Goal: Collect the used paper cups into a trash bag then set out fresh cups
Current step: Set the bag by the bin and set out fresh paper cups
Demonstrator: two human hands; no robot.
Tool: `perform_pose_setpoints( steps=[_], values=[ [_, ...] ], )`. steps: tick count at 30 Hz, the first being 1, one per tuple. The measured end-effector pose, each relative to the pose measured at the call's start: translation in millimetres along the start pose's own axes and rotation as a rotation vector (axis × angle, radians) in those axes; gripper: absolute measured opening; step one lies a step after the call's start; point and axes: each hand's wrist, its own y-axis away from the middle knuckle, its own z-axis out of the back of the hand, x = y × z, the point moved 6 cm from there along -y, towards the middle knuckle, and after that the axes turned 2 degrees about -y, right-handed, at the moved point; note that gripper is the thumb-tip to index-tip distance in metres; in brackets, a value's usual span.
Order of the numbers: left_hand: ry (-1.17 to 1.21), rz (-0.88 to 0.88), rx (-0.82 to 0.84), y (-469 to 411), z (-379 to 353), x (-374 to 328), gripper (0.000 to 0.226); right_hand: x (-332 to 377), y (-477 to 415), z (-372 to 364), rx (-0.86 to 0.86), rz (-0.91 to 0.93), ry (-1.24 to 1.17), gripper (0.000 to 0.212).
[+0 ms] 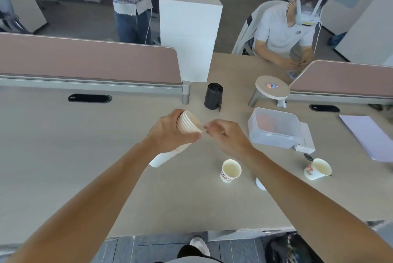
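My left hand (170, 131) is wrapped around a tilted stack of nested paper cups (190, 123), held above the desk with the rims pointing up and right. The stack's white lower end (161, 159) sticks out below my palm. My right hand (225, 135) meets the stack's top rim, its fingertips pinching the edge of the outermost cup. Two single paper cups with red print stand upright on the desk: one (230, 170) just below my right wrist, another (318, 169) further right. A black roll of trash bags (213, 96) stands behind my hands.
A clear lidded plastic box (275, 127) sits on the right, with a white device (306, 141) beside it and a sheet of paper (371, 137) at the far right. A small round stand (272, 90) and desk dividers (89, 60) line the back. A seated person (282, 28) works across the desk.
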Motion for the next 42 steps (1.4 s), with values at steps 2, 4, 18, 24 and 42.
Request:
perform_pose_setpoints(
  steps=[2, 4, 18, 24, 42],
  values=[
    [0.0, 0.004, -0.032, 18, 17, 13, 0.067, 43, 6, -21, 0.015, 0.087, -0.044, 0.03],
    [0.003, 0.016, -0.08, 34, 39, 29, 0.065, 73, 10, -45, 0.031, 0.165, 0.142, 0.034],
    [-0.031, 0.22, -0.242, 86, 129, 140, 0.061, 177, -21, -159, 0.219, 0.257, 0.066, 0.015],
    [-0.093, 0.402, -0.378, 99, 184, 188, 0.069, 162, -63, -172, 0.073, 0.203, -0.239, 0.016],
    [0.019, 0.441, -0.545, 156, 335, 313, 0.074, 145, -48, -414, 0.335, 0.256, 0.589, 0.042]
  ],
)
